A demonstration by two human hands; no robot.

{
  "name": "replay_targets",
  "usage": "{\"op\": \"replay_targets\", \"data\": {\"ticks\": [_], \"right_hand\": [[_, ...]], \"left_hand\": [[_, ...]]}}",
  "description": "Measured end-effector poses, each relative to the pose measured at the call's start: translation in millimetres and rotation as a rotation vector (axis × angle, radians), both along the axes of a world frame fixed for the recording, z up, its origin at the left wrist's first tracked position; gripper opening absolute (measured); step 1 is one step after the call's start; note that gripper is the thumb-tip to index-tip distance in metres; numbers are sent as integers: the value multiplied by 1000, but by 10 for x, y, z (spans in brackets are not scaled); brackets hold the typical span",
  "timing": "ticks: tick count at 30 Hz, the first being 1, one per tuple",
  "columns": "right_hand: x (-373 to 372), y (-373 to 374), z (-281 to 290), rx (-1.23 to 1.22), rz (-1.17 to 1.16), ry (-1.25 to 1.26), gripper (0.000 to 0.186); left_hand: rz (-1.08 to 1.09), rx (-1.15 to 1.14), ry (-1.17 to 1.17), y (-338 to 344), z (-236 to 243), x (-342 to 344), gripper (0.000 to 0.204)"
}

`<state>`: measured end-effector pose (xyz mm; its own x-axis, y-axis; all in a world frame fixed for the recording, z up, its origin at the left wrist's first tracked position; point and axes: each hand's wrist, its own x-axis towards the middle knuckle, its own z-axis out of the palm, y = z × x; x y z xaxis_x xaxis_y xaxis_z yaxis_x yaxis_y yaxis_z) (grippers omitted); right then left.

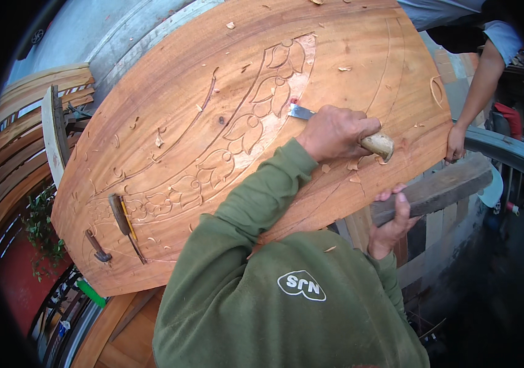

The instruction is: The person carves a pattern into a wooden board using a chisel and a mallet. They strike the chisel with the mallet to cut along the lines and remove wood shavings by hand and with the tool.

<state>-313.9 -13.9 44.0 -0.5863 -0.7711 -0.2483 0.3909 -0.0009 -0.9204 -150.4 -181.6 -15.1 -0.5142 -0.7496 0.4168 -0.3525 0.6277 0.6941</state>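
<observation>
Head view, principal items.

One wooden board, broad, reddish brown, one edge curved; it fills the middle of the view and bears the tools and waste listed below.

One carved band, cut into that board; leaf and flower outlines between curved borders, running from lower left to upper middle.

One chisel, flat metal blade, pale wooden handle; located over the board, blade tip at the right border of the carved band, near its upper end.

One left hand, green-sleeved; fingers curled firmly about the chisel, the butt of the handle projecting beyond the fist.

One right hand, just off the near edge of the board; thumb and fingertips bent around one end of a dark wooden block, which points away to the right.

Lying on the board, lower left: one tool with a dark wooden handle and slim metal shank; one yellow pencil-like stick, alongside it; one small hammer-like tool, brown handle, dark head. Wood shavings, curled, scattered over the surface.

Surroundings: a co-worker's hand, fingers folded, by the right edge of the board; slatted woodwork, left; a leafy plant, below it; a dark barred rack, lower left, small objects among its bars, too small to identify.
</observation>
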Motion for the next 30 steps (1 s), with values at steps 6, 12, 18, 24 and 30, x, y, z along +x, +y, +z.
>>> {"op": "replay_targets", "data": {"ticks": [6,12,18,24,30], "right_hand": [[63,50,-24,220,442,565,64],[306,181,-192,242,311,465,84],[66,245,-97,180,285,359,106],[236,189,-176,270,411,404,106],[209,350,-228,135,158,231,107]], "left_hand": [[8,17,88,2,38,113,36],[-23,-39,48,-12,-12,53,36],[-60,23,-7,15,18,113,37],[-85,-17,-9,-5,-42,132,38],[-123,5,-52,19,-7,131,39]]}}
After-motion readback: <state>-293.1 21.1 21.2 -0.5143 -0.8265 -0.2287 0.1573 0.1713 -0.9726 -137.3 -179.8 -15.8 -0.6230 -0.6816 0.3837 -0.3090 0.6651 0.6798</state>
